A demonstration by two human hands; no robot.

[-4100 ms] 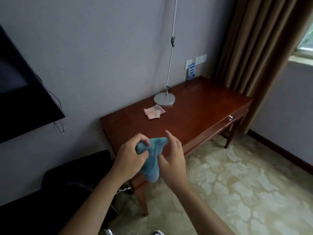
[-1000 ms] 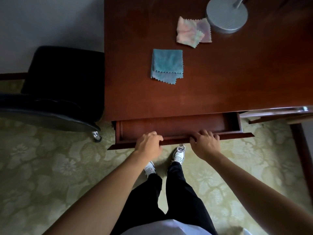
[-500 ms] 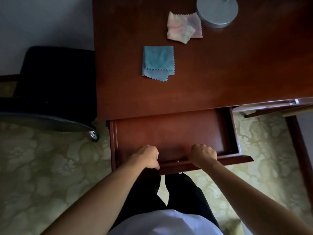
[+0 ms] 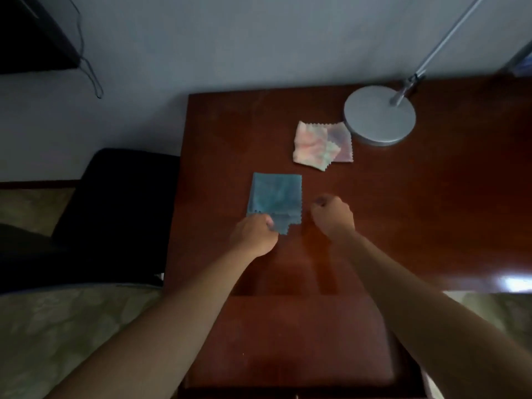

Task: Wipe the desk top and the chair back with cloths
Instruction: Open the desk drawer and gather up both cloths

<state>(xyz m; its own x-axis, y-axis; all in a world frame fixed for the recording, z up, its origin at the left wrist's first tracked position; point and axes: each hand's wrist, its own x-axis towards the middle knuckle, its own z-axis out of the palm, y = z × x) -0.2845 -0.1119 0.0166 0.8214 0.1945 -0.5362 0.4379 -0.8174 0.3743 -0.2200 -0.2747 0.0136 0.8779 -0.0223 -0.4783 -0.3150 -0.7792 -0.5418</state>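
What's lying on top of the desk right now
On the desk top lie a folded blue cloth, a pastel cloth and a round lamp base. The left hand pinches the blue cloth's near corner, hiding it.

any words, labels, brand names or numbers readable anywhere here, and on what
None can be read.
Blue card or sign against the wall at the far right edge: cut off and blurred, any print illegible.
Blue cloth, pink cloth, lamp base, desk top: no text shows.
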